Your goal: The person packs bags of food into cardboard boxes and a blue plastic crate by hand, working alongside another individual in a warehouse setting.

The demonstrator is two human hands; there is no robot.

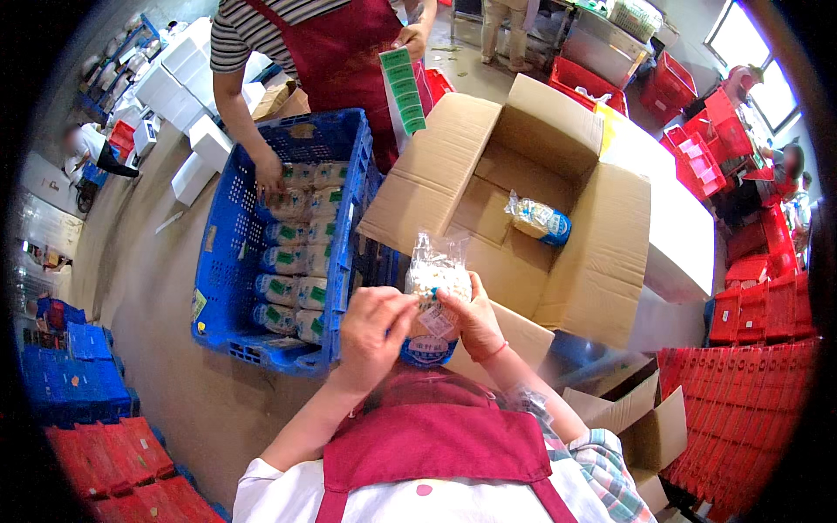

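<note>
A clear plastic bag of enoki mushrooms (435,278), its lower end printed blue, is upright in front of my apron. My right hand (482,320) grips its right side, thumb across the front. A pale printed sticker (437,323) shows on the bag. At the bag's left edge is my left hand (376,330) with bent fingers; whether they pinch anything is hidden. Beyond my hands, an open cardboard box (500,261) has one similar bag (539,219) lying inside. To the left, a blue plastic crate (219,281) holds rows of bags (288,287) with green labels.
Across from me, a co-worker's hand (269,173) reaches into the crate; their other hand (412,40) holds a strip of green labels (402,91). Red crates (739,405) stack at right, with a smaller open carton (644,431) nearby. White foam boxes (189,72) stand far left.
</note>
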